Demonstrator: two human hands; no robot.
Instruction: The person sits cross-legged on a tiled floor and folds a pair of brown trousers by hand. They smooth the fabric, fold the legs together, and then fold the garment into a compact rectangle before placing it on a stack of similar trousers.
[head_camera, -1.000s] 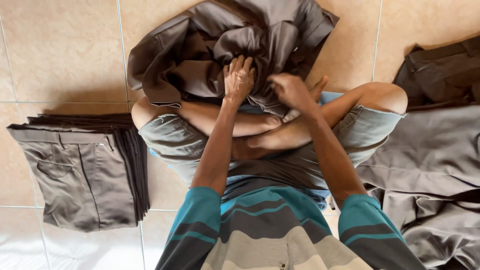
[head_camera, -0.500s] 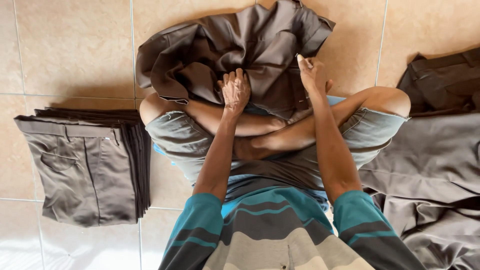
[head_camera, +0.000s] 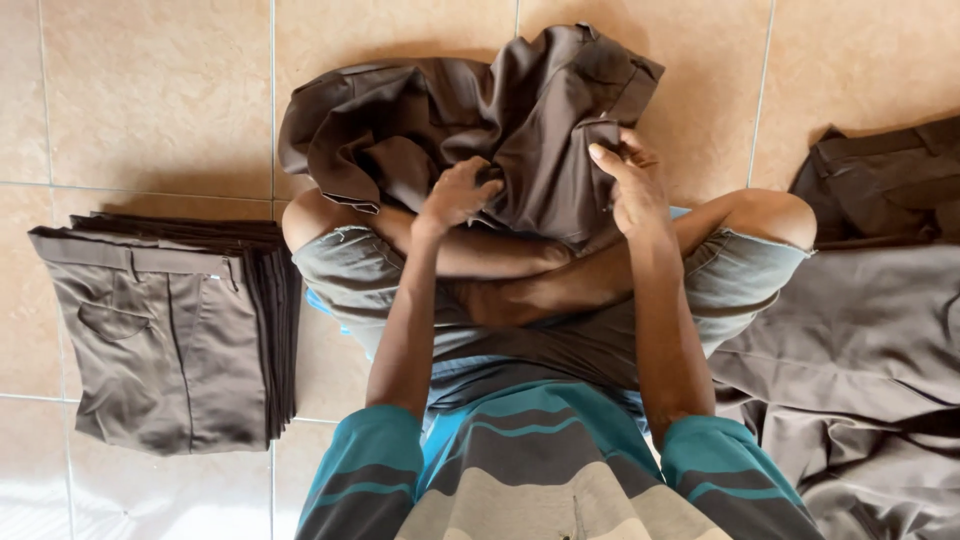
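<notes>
I sit cross-legged on a tiled floor with a crumpled pair of brown trousers (head_camera: 440, 120) bunched over my shins. My left hand (head_camera: 455, 195) is closed on a fold of the fabric near the middle of the bundle. Gripping the cloth at the bundle's right edge, just below the waistband corner, is my right hand (head_camera: 630, 185), thumb on top. Most of the garment lies heaped on the floor beyond my knees.
A neat stack of folded brown trousers (head_camera: 170, 330) lies on the floor at my left. Loose, unfolded brown trousers (head_camera: 860, 330) spread at my right, with another dark piece (head_camera: 880, 180) behind them. Beige tiles (head_camera: 140, 90) surround everything.
My right hand moved right and up, from beside the left hand to the garment's right edge. The left hand closed on the fabric, and the bundle shifted slightly away from me.
</notes>
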